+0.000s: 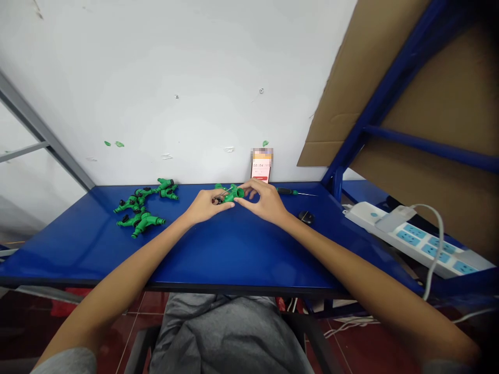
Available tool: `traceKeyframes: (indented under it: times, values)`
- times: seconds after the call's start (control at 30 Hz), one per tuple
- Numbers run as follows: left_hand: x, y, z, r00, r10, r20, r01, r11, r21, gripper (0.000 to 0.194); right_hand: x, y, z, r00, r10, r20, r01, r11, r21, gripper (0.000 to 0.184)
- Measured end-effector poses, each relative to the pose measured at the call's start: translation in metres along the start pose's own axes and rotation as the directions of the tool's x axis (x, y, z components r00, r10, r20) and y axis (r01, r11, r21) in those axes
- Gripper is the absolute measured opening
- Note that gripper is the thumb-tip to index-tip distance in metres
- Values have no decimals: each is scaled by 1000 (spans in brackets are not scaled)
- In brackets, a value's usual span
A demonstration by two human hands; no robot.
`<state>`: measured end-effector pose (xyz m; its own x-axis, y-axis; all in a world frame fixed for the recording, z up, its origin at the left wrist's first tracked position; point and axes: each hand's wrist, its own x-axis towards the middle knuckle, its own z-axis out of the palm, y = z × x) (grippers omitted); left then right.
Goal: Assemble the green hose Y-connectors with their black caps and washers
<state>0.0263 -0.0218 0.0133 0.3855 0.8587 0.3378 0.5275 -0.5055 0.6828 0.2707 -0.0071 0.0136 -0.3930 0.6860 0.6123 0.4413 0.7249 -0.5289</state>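
Observation:
Over the far middle of the blue table I hold a green plastic hose splitter (pixel 235 194), its round open end facing me. My left hand (pixel 208 206) is closed around its left side, thumb along the near edge. A thin metal rod and some dark parts show by the left fingers; what they belong to is hard to make out. My right hand (pixel 265 201) grips the splitter's right end between thumb and curled fingers. More green hose splitters (pixel 146 222) with black valve levers lie in a cluster to the left.
A phone (pixel 260 169) showing a timer leans on the white wall. Right of my right hand lie a screwdriver (pixel 288 191) and a small black object (pixel 306 216). A white power strip (pixel 413 236) with a cable sits beside the blue frame (pixel 337 184) at right.

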Motion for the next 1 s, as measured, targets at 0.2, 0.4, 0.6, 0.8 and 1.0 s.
traceKeyframes:
  times: [0.2, 0.4, 0.6, 0.8, 1.0]
  values:
    - [-1, 6, -6, 997, 57, 48, -61, 994, 86, 43, 1, 1, -8, 990, -95, 106, 96, 995, -10, 26]
    - [0, 5, -11, 998, 50, 47, -53, 996, 66, 44, 2, -3, -12, 954, -220, 203, 222, 975, 14, 43]
    - [0, 5, -10, 996, 79, 45, -81, 995, 50, 44, 1, -3, -3, 989, -128, 68, 129, 992, -13, 38]
    - [-1, 4, -3, 993, 102, 51, -107, 988, 111, 43, 1, 0, -1, 999, -12, 35, 18, 984, -176, 32]
    - [0, -4, 6, 994, 103, 26, -107, 965, 239, 45, 3, 7, 3, 987, 141, 76, -121, 968, -221, 55]
